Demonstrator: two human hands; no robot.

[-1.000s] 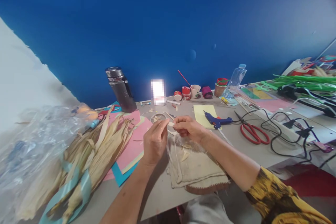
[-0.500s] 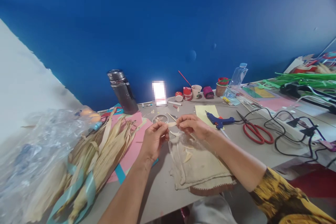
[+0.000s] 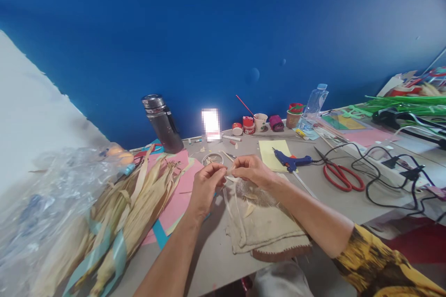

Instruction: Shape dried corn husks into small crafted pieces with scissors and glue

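The left hand (image 3: 208, 183) and right hand (image 3: 252, 169) are facing each other over the far edge of a folded beige cloth (image 3: 272, 223), which is lying on the grey surface (image 3: 218, 260). A pale strip (image 3: 234, 179) is showing just below the fingertips, near that edge; its long axis is running roughly left to right, the right end dipping slightly toward the person. Whether it is resting on the cloth cannot be told. The fingers of each hand are pressing together at the tips, and whatever they are pinching is too small and hidden to make out.

Half a second earlier, another pale piece was spanning the gap between the two hands, lying crosswise; now it is barely showing, and the fingertips are standing closer together. The lower strip is staying in about the same place.

Left of the hands, a bundle of dry husks (image 3: 139, 199) is lying diagonally, its far end pointing away and rightward. To the right, a blue glue gun (image 3: 291, 161) is lying partly on yellow paper (image 3: 267, 151), its nozzle pointing away and leftward.
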